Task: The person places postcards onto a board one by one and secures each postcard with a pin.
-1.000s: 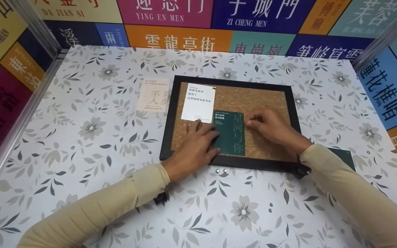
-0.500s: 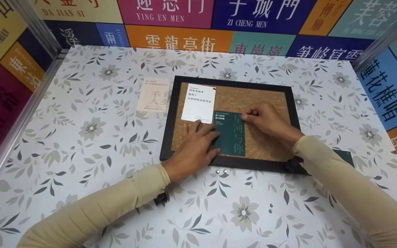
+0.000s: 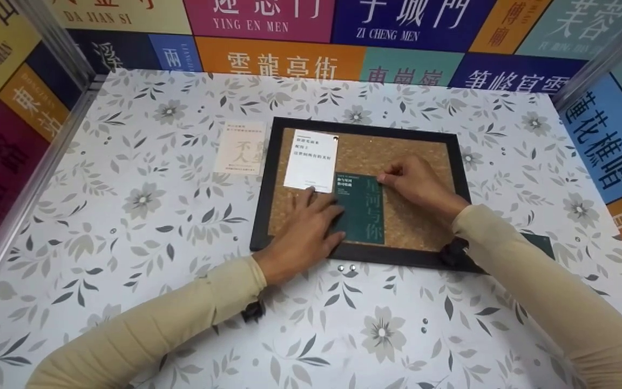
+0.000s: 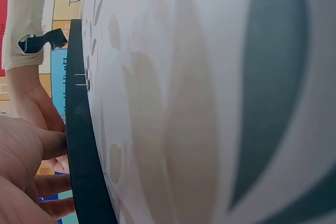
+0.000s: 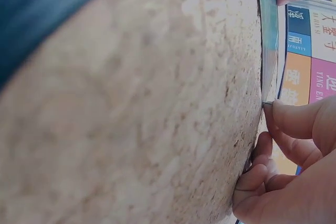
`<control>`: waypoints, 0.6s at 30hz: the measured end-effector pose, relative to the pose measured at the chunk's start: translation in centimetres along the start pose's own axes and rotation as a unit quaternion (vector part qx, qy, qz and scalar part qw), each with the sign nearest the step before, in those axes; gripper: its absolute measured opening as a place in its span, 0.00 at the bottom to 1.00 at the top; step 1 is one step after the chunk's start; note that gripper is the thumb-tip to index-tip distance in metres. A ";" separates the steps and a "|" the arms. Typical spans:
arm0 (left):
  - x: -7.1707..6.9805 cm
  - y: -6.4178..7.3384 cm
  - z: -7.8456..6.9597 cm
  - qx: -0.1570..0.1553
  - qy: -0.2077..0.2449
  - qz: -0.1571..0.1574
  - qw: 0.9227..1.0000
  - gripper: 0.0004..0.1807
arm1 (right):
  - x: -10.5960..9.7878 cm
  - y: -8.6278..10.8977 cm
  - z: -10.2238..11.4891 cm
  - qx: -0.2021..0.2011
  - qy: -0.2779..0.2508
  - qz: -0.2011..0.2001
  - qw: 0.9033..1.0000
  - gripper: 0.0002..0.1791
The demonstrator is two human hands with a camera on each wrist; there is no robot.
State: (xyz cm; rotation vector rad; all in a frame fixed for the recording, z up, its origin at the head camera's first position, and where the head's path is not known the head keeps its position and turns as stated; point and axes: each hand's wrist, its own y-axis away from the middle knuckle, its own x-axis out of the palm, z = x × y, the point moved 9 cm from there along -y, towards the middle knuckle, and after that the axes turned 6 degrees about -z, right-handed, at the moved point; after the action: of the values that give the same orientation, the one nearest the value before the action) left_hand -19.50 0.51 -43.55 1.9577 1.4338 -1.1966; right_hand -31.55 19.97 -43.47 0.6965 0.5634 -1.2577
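A black-framed corkboard (image 3: 430, 147) lies on the flowered tabletop. On it are a white card (image 3: 311, 162), with a small tack (image 3: 336, 138) at its top right corner, and a dark green card (image 3: 359, 213) lower and to the right. My left hand (image 3: 301, 232) rests with spread fingers over the board's lower left, touching both cards. Thumb and forefinger of my right hand (image 3: 418, 183) pinch a thumbtack at the green card's upper right corner. In the right wrist view the thumbtack's thin point (image 5: 268, 103) shows at the card's edge; its head is hidden by the fingertips.
Two silver thumbtacks (image 3: 347, 268) sit on the table before the frame. A pale pink card (image 3: 241, 154) lies against the frame's left side. Another green card (image 3: 541, 245) is partly under the right sleeve. Lettered panels (image 3: 295, 62) stand behind the table.
My right hand has moved left, from bare cork beside the green card to its upper right corner. The left hand and the cards have stayed in place.
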 end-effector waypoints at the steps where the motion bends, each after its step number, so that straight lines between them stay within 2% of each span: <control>1: 0.0 0.0 0.0 0.000 0.000 0.000 1.000 0.31 | 0.0 -0.1 0.0 0.003 0.002 -0.001 1.000 0.12; 9: 0.0 -0.1 -0.1 0.004 0.004 -0.001 1.000 0.30 | -0.2 -0.4 -0.3 0.032 0.001 -0.006 0.999 0.11; 18: 0.0 -0.1 -0.1 -0.003 0.007 -0.001 1.000 0.30 | -0.2 -0.5 -0.5 0.040 -0.005 -0.017 0.999 0.08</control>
State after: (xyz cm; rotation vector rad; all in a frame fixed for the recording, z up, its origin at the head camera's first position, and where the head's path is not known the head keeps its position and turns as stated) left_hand -19.56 0.56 -43.47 1.9647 1.4439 -1.1805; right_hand -32.14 20.39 -43.72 0.7501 0.5210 -1.3201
